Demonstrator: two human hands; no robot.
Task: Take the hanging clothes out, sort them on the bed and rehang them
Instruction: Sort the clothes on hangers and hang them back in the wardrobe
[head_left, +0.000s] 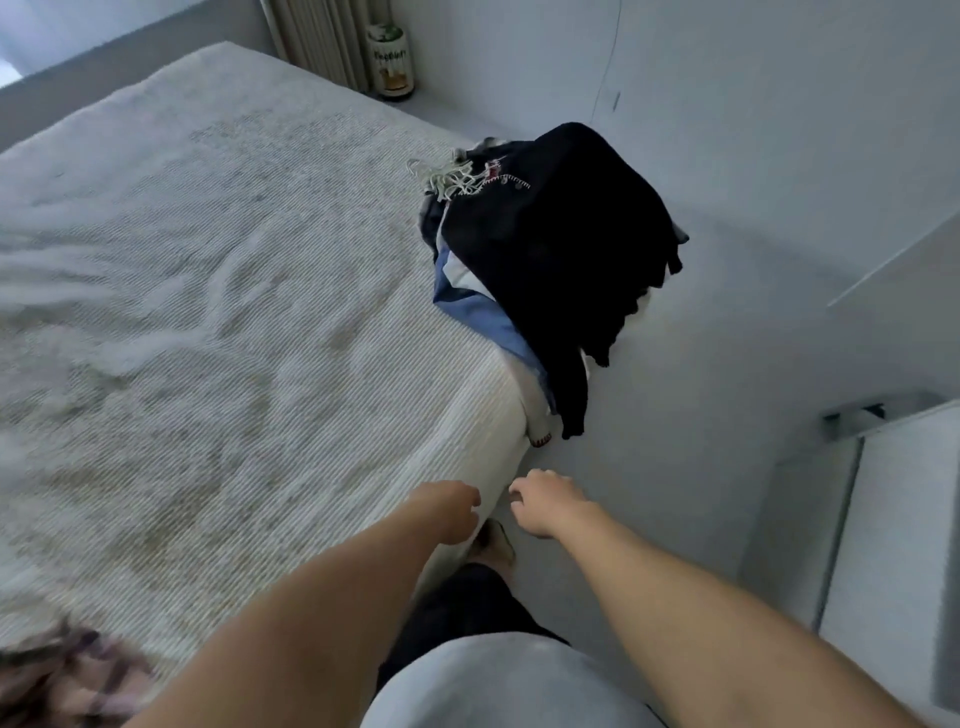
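Clothes pile (561, 249), dark garment on top, hanger hooks (447, 179) bunched at its far-left end, is draped over the bed (208, 312) edge, long axis running away from the viewer. Both hands are seen empty, fingers loosely curled; right hand (545, 501) judged slightly nearer than left hand (452, 506).

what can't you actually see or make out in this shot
Head view only:
- Clothes pile: the dark top garment covers those beneath; their count is unclear.
- Hangers: tangled and small, number unclear.
- Plaid fabric: blurred, cut by the bottom-left edge.
- Left hand: fingers curl out of view.
- Jar: label unreadable.
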